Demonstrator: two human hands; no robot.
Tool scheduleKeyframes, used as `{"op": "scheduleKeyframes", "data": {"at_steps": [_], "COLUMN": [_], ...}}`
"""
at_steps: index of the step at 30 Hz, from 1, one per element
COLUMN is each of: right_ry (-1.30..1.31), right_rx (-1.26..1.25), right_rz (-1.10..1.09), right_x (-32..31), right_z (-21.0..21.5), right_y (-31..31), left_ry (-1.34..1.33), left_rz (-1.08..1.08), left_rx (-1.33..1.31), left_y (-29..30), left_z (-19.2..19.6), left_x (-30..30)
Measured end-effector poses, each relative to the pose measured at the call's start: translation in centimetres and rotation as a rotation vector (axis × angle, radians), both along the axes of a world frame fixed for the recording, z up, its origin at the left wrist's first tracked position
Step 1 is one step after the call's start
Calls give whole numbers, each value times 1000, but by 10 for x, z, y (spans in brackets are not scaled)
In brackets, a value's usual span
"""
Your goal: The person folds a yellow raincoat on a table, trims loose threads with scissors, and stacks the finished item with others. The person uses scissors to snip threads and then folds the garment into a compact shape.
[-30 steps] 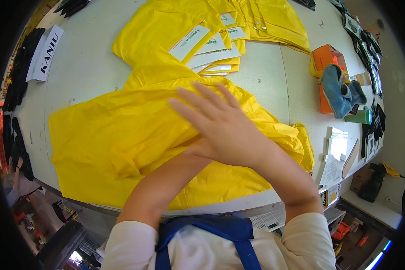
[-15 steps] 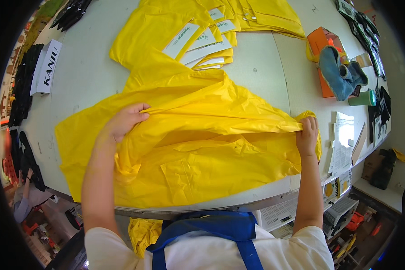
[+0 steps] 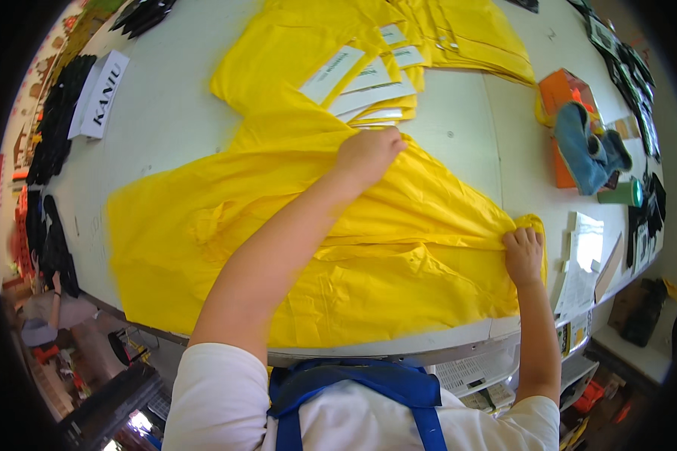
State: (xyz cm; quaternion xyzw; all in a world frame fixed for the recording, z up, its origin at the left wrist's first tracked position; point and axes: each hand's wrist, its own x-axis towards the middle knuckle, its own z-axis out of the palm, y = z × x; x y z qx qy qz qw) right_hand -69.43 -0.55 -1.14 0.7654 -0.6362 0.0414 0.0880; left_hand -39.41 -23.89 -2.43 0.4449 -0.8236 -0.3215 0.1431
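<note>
A yellow rain jacket [image 3: 399,289] lies spread and creased across the near side of the table, its pocket side up. My left hand [image 3: 368,158] reaches across the middle to the jacket's far edge, fingers closed on the fabric there. At the jacket's right end, my right hand [image 3: 524,255] grips a bunched fold. My left forearm covers part of the cloth. Just beyond my left hand lies a pile of folded yellow garments [image 3: 278,56] with white cards [image 3: 372,98] on them.
On the right stand an orange box [image 3: 568,90], a blue cloth [image 3: 583,150] and a green cylinder [image 3: 620,193]. Printed sheets [image 3: 579,252] lie nearer. A white sign [image 3: 99,96] and black garments [image 3: 60,120] line the left side. Another person's arm [image 3: 56,297] shows at far left.
My left hand has moved right and away from me, from the jacket's left part to its far edge. The raised opening has flattened. My right hand keeps its hold at the right end.
</note>
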Motion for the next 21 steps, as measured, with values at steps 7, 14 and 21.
{"op": "scheduleKeyframes", "data": {"at_steps": [7,14,21], "right_ry": [-191,-1012,-1839], "right_rx": [714,351,684], "right_rz": [-171,76,-64], "right_x": [19,220,392], "right_z": [49,45,13], "right_y": [-36,-102,-62], "left_ry": [-113,221,836], "left_rz": [-35,1232,766], "left_rx": [-235,394,163], "left_y": [26,88,189], "left_z": [19,11,63], "left_x": [113,331,252]}}
